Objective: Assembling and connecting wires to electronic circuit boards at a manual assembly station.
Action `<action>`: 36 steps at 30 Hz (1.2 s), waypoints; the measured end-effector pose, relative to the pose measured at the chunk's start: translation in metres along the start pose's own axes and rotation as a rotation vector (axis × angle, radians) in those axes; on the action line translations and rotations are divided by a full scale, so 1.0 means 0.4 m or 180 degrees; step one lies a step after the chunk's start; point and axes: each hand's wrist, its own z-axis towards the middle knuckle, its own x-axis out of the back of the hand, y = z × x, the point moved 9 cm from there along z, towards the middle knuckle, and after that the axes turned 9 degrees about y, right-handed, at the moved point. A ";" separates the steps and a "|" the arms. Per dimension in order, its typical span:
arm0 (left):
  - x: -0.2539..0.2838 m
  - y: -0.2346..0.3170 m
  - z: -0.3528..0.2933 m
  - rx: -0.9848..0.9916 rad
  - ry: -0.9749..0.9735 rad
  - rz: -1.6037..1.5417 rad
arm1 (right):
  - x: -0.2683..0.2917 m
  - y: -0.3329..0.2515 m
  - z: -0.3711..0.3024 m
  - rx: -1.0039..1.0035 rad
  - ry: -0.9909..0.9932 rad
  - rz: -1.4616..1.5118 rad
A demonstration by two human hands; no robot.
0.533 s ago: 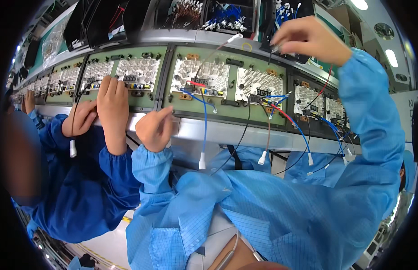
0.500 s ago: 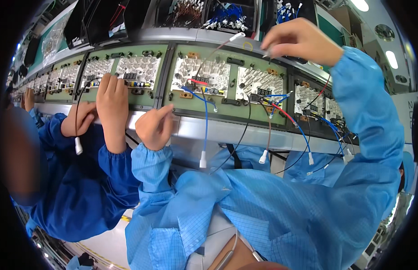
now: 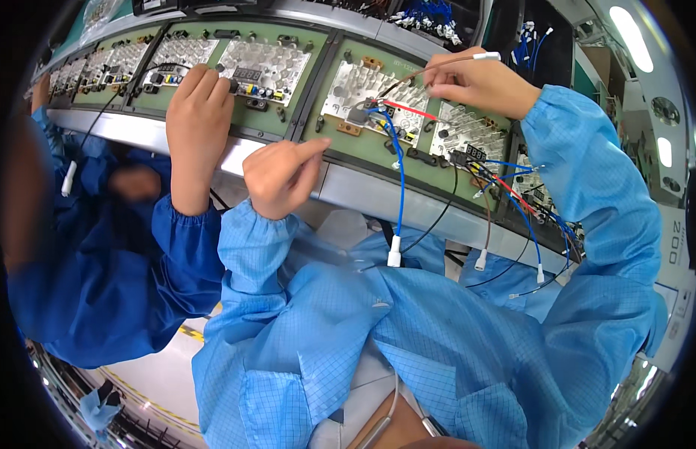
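Green fixture panels point(image 3: 340, 146) run along the bench from ten o'clock to three o'clock, each carrying silver circuit boards. We find the right hand point(image 3: 479, 81) at one o'clock, thumb and fingertips pressed together on a brown wire point(image 3: 423, 69) with a white tip; the wire arcs down to the silver board point(image 3: 370, 101) at twelve o'clock. On that same board a red wire point(image 3: 408, 109) lies across the top and a blue wire point(image 3: 399, 176) hangs toward the centre, ending in a white connector point(image 3: 393, 253). We note the left hand point(image 3: 282, 176) just left of centre, loosely curled with the index finger extended toward the panel's lower edge; it holds nothing we can see. Both forearms wear light blue sleeves point(image 3: 587, 187). At ten o'clock a co-worker's hand point(image 3: 196, 123), in a darker blue sleeve, rests flat on the neighbouring panel, fingers on its board. Further red, blue and black wires point(image 3: 516, 198) dangle at three o'clock.
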 end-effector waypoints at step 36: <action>0.004 0.000 0.000 -0.0018 0.0096 -0.0017 | -0.072 -0.093 -0.019 0.1823 0.0096 -0.1673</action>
